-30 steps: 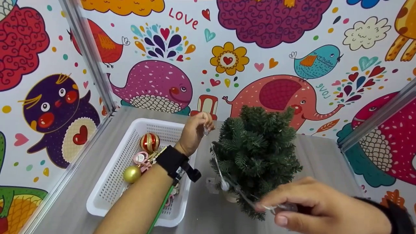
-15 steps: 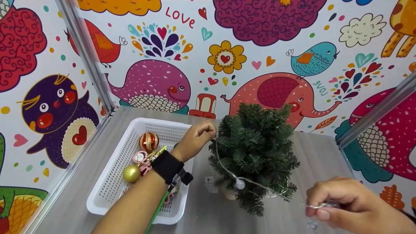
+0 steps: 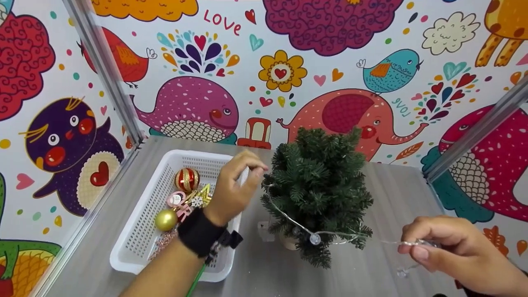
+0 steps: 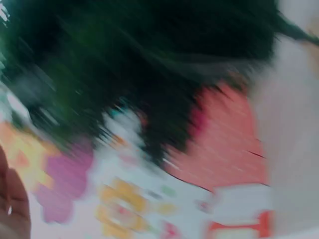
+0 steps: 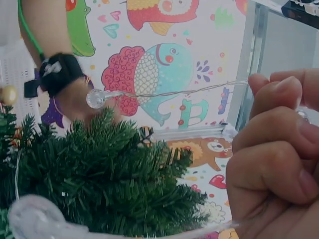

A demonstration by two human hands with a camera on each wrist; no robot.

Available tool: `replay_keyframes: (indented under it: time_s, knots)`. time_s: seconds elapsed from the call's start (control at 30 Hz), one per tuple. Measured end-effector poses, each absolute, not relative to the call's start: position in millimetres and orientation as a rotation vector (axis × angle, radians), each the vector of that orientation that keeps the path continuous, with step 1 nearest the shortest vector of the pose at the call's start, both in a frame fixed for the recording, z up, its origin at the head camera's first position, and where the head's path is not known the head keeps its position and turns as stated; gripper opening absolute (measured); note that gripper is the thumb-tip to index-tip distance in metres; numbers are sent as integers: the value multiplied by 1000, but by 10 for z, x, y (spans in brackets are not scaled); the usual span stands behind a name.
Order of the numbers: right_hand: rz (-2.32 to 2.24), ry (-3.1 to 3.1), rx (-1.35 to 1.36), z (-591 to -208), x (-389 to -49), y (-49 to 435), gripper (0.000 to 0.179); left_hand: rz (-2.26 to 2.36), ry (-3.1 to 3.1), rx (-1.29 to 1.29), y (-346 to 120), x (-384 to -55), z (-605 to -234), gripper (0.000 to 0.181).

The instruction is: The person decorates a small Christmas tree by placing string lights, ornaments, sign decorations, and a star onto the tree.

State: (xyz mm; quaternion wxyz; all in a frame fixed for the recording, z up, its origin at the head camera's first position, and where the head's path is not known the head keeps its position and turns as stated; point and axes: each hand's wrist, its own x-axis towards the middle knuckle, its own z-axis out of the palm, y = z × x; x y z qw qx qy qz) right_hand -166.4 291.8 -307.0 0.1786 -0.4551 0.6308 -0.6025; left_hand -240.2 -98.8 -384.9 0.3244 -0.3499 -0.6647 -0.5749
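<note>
A small green artificial Christmas tree (image 3: pixel 319 185) stands on the grey table, with a clear-bulbed string of lights (image 3: pixel 291 218) running across its front. My right hand (image 3: pixel 458 249), right of the tree, pinches the string between thumb and forefinger; its wire stretches from there back to the branches, and one loose bulb (image 3: pixel 402 272) dangles below. In the right wrist view a round bulb (image 5: pixel 95 98) and the taut wire show close to the curled fingers. My left hand (image 3: pixel 235 185) hovers at the tree's left side by the branches, fingers loosely bent, nothing visible in them. The left wrist view is blurred.
Left of the tree sits a white basket (image 3: pixel 117 247) holding a red-gold striped ball (image 3: pixel 187 180), a gold ball (image 3: pixel 166 220), a gold star and pink ornaments. A clear plastic piece (image 3: pixel 265 231) lies near the tree's base. Patterned panels with metal posts (image 3: pixel 108 70) enclose the table.
My right hand has moved right, drawing the string across the tree's front. My left hand dipped to the tree's left edge, then shifted slightly left, away from the string.
</note>
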Motion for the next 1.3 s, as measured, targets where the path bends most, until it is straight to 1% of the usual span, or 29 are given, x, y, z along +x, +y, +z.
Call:
replay_keyframes:
  time_s: [0.1,0.17,0.3,0.37,0.43,0.53,0.63,0.77,0.97,1.07,1.3]
  knots:
    - [-1643,1937,-1309,-3035,-1696,2916,50,-1172,-1648,-1079,-795,-2107,-3622,10]
    - [-1598,2038,-1335,-3015,-1725,2904,49,-927,-1692,-1121,-665,-1908,-3523,9]
    - [-1538,2204,-1273,-2985,-1742,2907,46,-411,-1952,-1044,-480,-1625,-3491,23]
    - [-1520,2263,-1251,-2973,-1749,2936,45,-245,-2002,-1003,-429,-1585,-3526,23]
    - [-1510,2334,-1224,-2965,-1752,2969,43,-210,-1976,-985,-410,-1592,-3575,19]
    - [-1438,2503,-1114,-2928,-1759,3019,40,-270,-1882,-967,-403,-1634,-3616,13]
    - [-1359,2671,-972,-2861,-1794,3082,40,-309,-1854,-928,-402,-1661,-3627,14]
    - [-1330,2834,-882,-2776,-1901,3201,39,-293,-1914,-865,-406,-1659,-3628,13]
    - [-1348,3123,-682,-2770,-2168,3251,30,-225,-1940,-845,-396,-1665,-3640,15]
    - [-1299,3246,-739,-2815,-2342,3220,26,-192,-1916,-852,-399,-1670,-3651,16]
    - [-1160,3562,-952,-2985,-2708,3123,26,-162,-1916,-864,-399,-1660,-3703,17]
